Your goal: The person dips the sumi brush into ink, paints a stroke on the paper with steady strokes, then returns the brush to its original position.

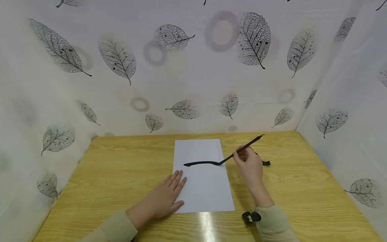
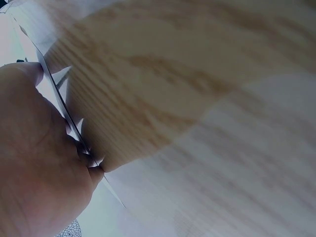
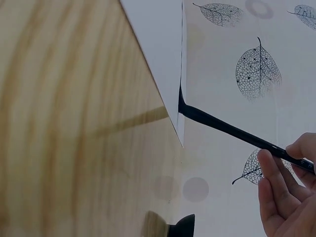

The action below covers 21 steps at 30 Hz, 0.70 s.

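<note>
A white sheet of paper lies on the wooden table, with a long, slightly arched black stroke across it. My right hand pinches a dark, slim writing brush between thumb and fingers, just right of the sheet. The brush slants, its tip touching the right end of the stroke near the paper's edge. In the right wrist view the brush meets the paper at a bend. My left hand rests flat with spread fingers on the sheet's left edge; the left wrist view shows that hand from its side.
A small black object, partly hidden behind my right hand, lies on the table; its kind is unclear. A black device with a yellow mark sits at my right cuff. Leaf-printed curtains enclose the table's back and sides.
</note>
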### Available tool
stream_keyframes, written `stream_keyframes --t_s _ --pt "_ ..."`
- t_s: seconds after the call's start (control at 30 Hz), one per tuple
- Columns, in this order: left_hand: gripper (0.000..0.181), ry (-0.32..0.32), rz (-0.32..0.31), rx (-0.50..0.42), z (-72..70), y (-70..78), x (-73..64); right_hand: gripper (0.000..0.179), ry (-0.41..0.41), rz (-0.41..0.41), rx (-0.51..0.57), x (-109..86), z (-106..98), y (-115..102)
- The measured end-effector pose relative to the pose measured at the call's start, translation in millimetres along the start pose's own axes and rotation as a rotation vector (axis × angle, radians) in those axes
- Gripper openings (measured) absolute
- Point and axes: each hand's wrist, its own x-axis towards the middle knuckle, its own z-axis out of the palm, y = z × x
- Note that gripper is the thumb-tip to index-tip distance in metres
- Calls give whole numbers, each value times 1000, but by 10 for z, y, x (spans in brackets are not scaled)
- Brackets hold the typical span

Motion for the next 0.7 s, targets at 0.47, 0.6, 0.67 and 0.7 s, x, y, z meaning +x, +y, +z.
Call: stream_keyframes --t_s 0.47,0.6,0.67,0.7 --pt "76 -16 -6 0 20 -15 -2 12 38 -54 -19 -37 47 -7" --pt "76 -15 -7 1 15 -6 -3 12 54 -72 -18 -31 40 -5" --pt "76 -13 -10 5 17 -4 -1 11 57 -76 -20 -26 33 -15" --pt "76 -11 -10 8 19 -4 -1 11 59 -76 -11 -27 25 -29"
